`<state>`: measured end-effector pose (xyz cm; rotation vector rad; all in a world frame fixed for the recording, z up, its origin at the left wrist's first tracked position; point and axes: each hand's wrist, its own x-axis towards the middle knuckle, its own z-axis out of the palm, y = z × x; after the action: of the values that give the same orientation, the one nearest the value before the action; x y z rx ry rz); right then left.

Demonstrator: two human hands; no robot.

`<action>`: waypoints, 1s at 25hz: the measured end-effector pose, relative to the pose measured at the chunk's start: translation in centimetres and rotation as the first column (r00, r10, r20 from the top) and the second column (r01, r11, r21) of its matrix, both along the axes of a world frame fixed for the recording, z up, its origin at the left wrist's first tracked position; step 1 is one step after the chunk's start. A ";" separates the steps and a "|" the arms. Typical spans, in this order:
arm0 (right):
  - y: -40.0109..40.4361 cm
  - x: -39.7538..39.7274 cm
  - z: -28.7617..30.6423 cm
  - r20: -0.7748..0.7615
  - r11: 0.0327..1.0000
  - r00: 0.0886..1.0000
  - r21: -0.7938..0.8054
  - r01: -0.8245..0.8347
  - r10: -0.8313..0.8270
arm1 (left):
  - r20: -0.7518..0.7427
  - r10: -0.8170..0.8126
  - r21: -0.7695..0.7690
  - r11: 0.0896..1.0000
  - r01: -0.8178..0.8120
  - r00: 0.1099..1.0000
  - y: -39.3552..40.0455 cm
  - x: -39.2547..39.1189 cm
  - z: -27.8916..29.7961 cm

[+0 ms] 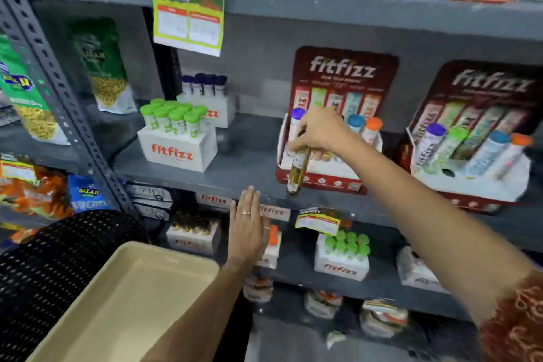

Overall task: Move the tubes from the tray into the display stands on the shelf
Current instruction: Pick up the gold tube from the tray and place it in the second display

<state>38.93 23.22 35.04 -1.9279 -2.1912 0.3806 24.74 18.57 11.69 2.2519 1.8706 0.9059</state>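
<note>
The right hand (318, 132) is pinching a yellow tube (298, 169) hanging upright just before the red fitfizz stand (320, 179) (left hand (246, 229) flat, fingers together, nearer).

Right grip (316, 132) clenched; left (246, 228) flat.

Grey slotted-steel shelving (293, 161) (snack packets (101, 67) alongside)

One head-worn wide-angle view — close to the grey slotted-steel shelf rack (264, 167), facing it and tilted down; rack edges bow outward, and a beige plastic tray (123, 303) sits below-left of it.
</note>
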 end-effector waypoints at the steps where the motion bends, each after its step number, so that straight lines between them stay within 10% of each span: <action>1: -0.5 1.9 1.1 -0.008 1.000 1.000 0.008 0.025 -0.025 | 0.001 -0.026 0.014 1.000 0.026 1.000 0.2 2.0 1.2; 25: -2.8 28.5 7.0 0.026 0.945 0.953 0.143 0.294 -0.301 | -0.379 -0.346 -0.270 0.929 0.255 0.858 3.0 27.0 0.8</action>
<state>67.39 20.45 42.02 -2.1633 -1.8534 0.1312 51.72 21.57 12.46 2.6484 1.5689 0.1686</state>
